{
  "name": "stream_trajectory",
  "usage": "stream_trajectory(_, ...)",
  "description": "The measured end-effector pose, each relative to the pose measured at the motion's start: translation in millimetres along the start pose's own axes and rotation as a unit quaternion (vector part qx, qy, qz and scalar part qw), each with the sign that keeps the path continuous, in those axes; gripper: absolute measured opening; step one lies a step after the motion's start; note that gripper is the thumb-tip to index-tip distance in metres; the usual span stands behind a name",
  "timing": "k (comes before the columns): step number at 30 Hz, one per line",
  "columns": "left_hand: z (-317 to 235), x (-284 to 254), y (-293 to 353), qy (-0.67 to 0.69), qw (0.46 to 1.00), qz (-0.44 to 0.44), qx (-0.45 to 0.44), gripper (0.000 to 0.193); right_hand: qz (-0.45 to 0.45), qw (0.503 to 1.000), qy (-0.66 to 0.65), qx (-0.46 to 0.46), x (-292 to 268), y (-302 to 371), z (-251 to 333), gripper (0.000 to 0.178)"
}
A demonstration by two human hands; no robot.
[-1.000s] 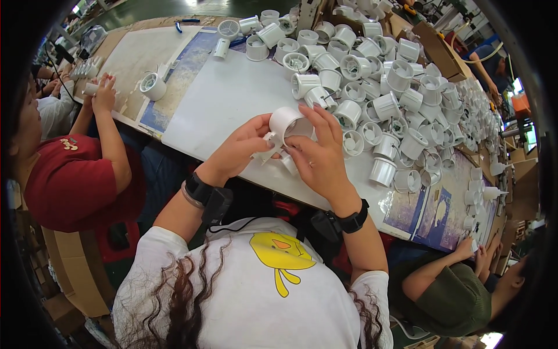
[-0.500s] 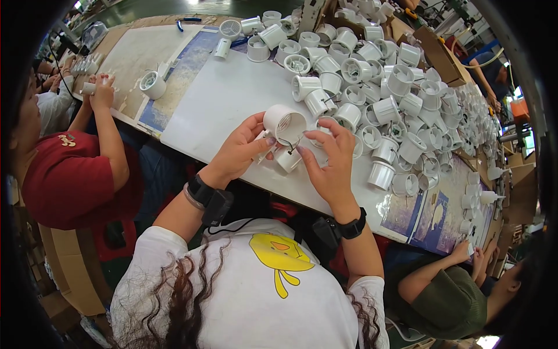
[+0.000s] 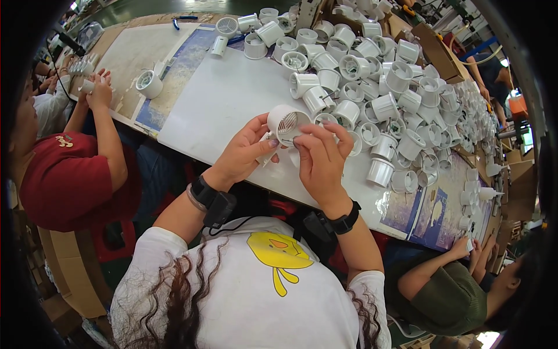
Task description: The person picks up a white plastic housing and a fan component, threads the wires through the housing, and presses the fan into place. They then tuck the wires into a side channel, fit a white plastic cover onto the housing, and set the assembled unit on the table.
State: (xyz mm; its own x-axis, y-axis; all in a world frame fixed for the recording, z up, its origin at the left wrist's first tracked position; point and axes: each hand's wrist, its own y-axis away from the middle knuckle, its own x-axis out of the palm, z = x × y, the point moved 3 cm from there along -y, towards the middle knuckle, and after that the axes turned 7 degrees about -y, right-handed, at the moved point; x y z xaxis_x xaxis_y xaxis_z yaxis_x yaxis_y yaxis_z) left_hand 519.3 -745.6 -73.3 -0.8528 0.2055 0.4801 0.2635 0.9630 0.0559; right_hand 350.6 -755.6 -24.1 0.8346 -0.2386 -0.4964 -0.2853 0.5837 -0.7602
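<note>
My left hand (image 3: 249, 146) is closed around a white cylindrical plastic housing (image 3: 279, 118), raised over the near edge of the worktable. Its round mouth faces toward my right side, and slots show on the wall inside. A narrow white part (image 3: 267, 152) sticks out below it, by my left thumb. At the housing's mouth is my right hand (image 3: 325, 158), its fingers bent and thumb drawn in toward them. Whatever those fingertips hold is hidden; a short dark bit, possibly wire, shows beside them.
A large heap of similar white housings (image 3: 383, 107), several with wires, covers the table's right side. One housing (image 3: 149, 84) stands to the left near a co-worker in a red shirt (image 3: 81, 174). Blue-handled pliers (image 3: 176, 24) lie at the far left. Another co-worker (image 3: 447, 291) sits at right.
My right fingers have moved in against the housing's mouth and closed up. The housing has tilted slightly, and the white piece with dark wires below it is now mostly hidden.
</note>
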Motion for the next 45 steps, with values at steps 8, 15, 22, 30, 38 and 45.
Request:
stream_trajectory(8, 6.9, -0.3, -3.9, 0.052, 0.998, 0.026, -0.02, 0.054, 0.091, 0.992, -0.074, -0.051, 1.4, -2.1, -3.6, 0.016)
stream_trajectory(15, 3.7, 1.5, -4.3, 0.072, 0.997, 0.026, -0.02, 0.054, 0.086, 0.988, -0.128, -0.012, 3.9, -1.9, -11.0, 0.016)
stream_trajectory(22, 2.2, 3.9, -6.1, 0.091, 0.995, 0.022, -0.039, 0.054, 0.124, 0.983, -0.136, 0.0, 1.0, -7.4, -12.4, 0.012)
stream_trajectory(30, -3.8, 5.6, -5.4, -0.005, 0.999, 0.009, 0.031, 0.056, 0.073, 0.997, -0.02, 0.009, -6.6, -11.6, 5.3, 0.014)
stream_trajectory(38, 1.4, -2.4, -3.9, -0.037, 0.999, 0.015, 0.028, 0.055, 0.113, 0.99, 0.071, -0.049, -7.4, -17.8, 7.5, 0.016)
stream_trajectory(45, -2.6, -1.0, -3.8, -0.072, 0.997, 0.018, 0.016, 0.052, 0.134, 0.984, 0.076, -0.091, -4.9, -18.6, 9.0, 0.014)
